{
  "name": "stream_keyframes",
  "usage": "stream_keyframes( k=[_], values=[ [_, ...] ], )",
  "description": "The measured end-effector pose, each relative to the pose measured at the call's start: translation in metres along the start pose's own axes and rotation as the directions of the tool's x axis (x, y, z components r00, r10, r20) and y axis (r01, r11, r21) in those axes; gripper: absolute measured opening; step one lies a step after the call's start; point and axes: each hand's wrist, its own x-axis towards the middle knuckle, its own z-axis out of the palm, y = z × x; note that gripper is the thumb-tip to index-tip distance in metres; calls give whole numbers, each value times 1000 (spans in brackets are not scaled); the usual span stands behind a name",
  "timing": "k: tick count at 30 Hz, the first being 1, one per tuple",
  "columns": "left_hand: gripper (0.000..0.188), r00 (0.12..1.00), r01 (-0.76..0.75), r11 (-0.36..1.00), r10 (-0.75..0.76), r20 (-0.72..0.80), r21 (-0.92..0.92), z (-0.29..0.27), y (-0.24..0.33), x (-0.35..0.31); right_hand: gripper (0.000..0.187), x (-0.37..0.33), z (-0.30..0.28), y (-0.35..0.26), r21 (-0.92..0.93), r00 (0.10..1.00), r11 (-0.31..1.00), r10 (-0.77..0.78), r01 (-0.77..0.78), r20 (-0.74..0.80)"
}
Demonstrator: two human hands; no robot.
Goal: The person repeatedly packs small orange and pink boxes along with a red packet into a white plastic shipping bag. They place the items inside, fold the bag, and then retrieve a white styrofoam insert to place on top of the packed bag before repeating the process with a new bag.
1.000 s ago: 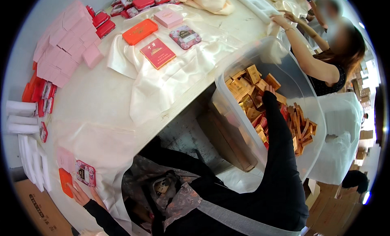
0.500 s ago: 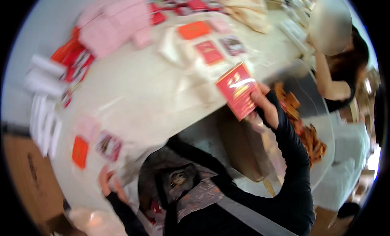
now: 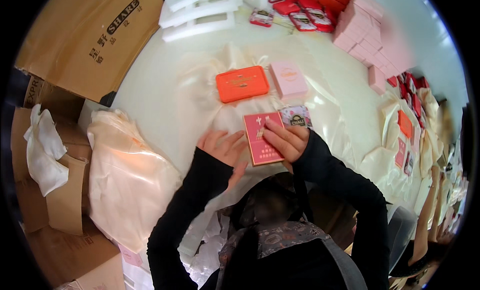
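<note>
Head view: the right hand lays its fingers across the top of the red box, near the person's side of the table, its thumb hidden, so I cannot tell whether that grip is closed on it; the left hand, empty, its grip wide with fingers spread, is at the box's left edge. Beyond, an orange tin and a pink box lie side by side on pale cloth, while a floral tin shows partly past the right hand.
</note>
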Motion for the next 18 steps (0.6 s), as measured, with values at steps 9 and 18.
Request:
stream_keyframes(
  k=[9,18],
  values=[
    [60,957,153,935,-221,-188,-320,25,-37,-14,64,28,21,-2,-118,946,993,7,33,323],
    [87,982,137,989,-129,136,-55,8,-28,18,74,40,15,24,124,908,991,-3,-53,419]
  ],
)
